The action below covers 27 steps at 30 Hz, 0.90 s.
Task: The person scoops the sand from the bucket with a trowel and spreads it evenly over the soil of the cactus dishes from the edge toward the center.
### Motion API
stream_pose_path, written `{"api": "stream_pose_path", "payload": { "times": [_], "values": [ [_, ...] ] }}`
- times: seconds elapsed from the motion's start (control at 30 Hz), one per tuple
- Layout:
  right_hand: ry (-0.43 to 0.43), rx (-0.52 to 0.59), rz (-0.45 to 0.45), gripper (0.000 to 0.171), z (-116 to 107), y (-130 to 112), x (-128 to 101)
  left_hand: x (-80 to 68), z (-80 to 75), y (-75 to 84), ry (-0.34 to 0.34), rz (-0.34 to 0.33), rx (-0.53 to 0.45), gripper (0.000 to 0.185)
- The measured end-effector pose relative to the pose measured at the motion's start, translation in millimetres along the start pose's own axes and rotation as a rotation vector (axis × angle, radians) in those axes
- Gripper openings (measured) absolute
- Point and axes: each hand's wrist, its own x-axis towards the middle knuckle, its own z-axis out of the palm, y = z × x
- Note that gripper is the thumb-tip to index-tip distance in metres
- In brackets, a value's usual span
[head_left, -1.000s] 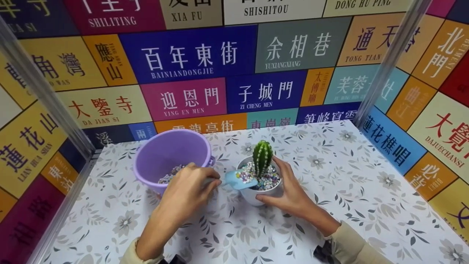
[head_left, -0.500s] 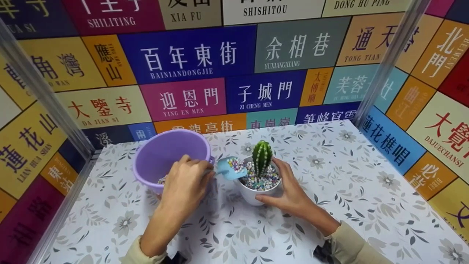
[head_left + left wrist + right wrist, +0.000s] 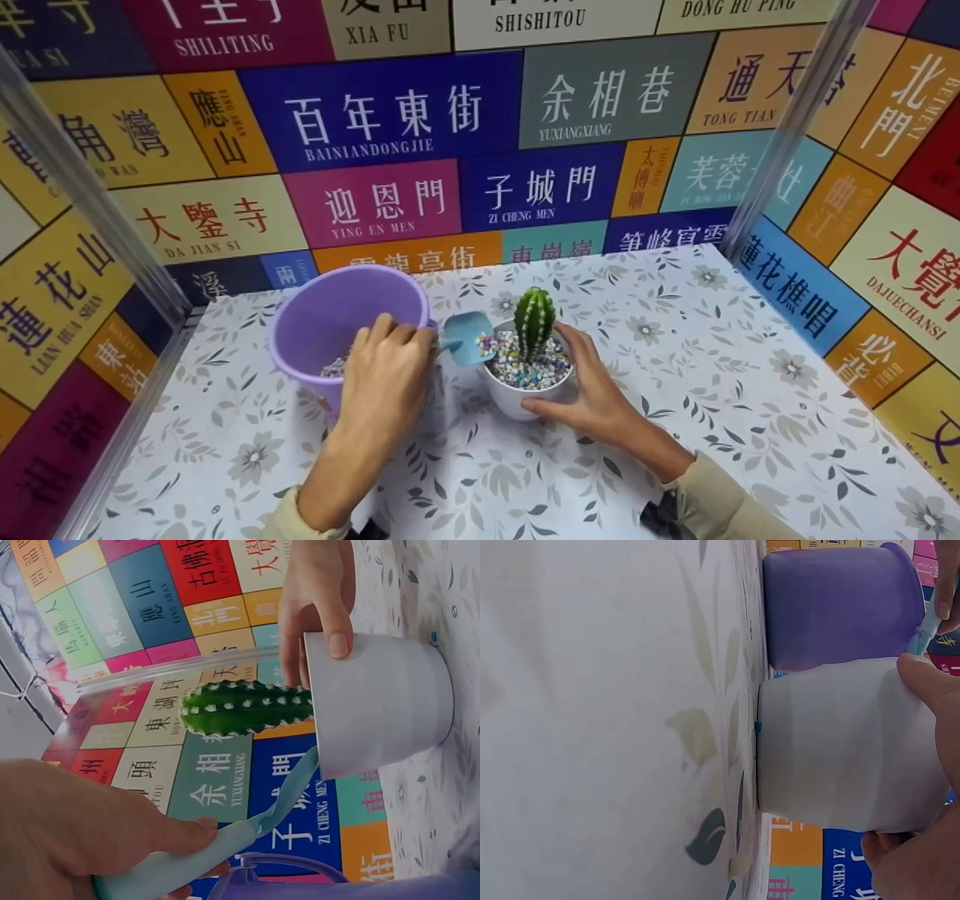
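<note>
My left hand (image 3: 386, 379) grips the handle of a light blue toy shovel (image 3: 463, 337). Its blade tilts down over the left rim of a white plant pot (image 3: 514, 401), with a few coloured pebbles at the tip. In the left wrist view the thumb presses along the shovel handle (image 3: 180, 859) and the blade's end goes behind the pot rim. A green ribbed cactus (image 3: 535, 324) stands upright in the pot, ringed by multicoloured pebbles (image 3: 529, 373). My right hand (image 3: 600, 401) holds the pot's right side, thumb in front and fingers behind.
A purple bucket (image 3: 337, 300) stands left of the pot, partly hidden by my left hand, with pebbles (image 3: 334, 367) at its bottom. A flower-patterned cloth (image 3: 675, 360) covers the table. Behind it rise walls of coloured name panels (image 3: 390, 112) with clear corner posts.
The shovel blade has drawn back left from over the pot to its rim and tilted. Most pebbles have left the blade. My right hand still holds the pot in place.
</note>
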Motion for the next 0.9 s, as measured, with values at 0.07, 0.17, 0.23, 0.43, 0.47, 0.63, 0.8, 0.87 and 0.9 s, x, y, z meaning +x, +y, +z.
{"api": "stream_pose_path", "payload": {
  "times": [0.07, 0.17, 0.23, 0.43, 0.47, 0.63, 0.8, 0.87, 0.9],
  "values": [
    [0.000, 0.001, 0.006, 0.121, -0.2, -0.1, 0.1, -0.1, 0.1, 0.3, 0.004, 0.001, 0.012, 0.009],
    [0.002, 0.006, 0.007, 0.120, -0.5, -0.4, 0.2, 0.0, -0.5, 0.9, 0.000, -0.001, 0.021, 0.010],
    [0.003, 0.009, 0.003, 0.119, -0.2, -0.6, 0.2, 0.1, -0.4, 1.5, 0.002, -0.002, 0.024, 0.011],
    [0.003, 0.016, 0.000, 0.118, 0.2, 0.4, 0.8, -0.9, 2.7, 1.5, 0.012, 0.010, 0.021, 0.013],
    [0.002, 0.015, 0.001, 0.118, 0.1, 0.5, 0.8, -1.1, 3.5, 1.4, 0.015, 0.011, 0.018, 0.013],
    [-0.001, 0.017, 0.007, 0.119, 0.0, 1.3, 0.9, -1.5, 6.0, 0.8, 0.035, 0.015, -0.003, 0.014],
    [-0.008, 0.024, 0.012, 0.119, -0.4, 0.9, 1.0, -2.9, 9.9, -2.0, 0.071, 0.023, -0.029, 0.013],
    [-0.008, 0.021, 0.015, 0.119, -0.7, 0.6, 1.0, -3.6, 11.5, -3.8, 0.083, 0.030, -0.036, 0.013],
    [-0.008, 0.018, 0.017, 0.119, -0.8, 0.5, 0.9, -3.9, 12.1, -4.8, 0.087, 0.035, -0.039, 0.013]
  ]
}}
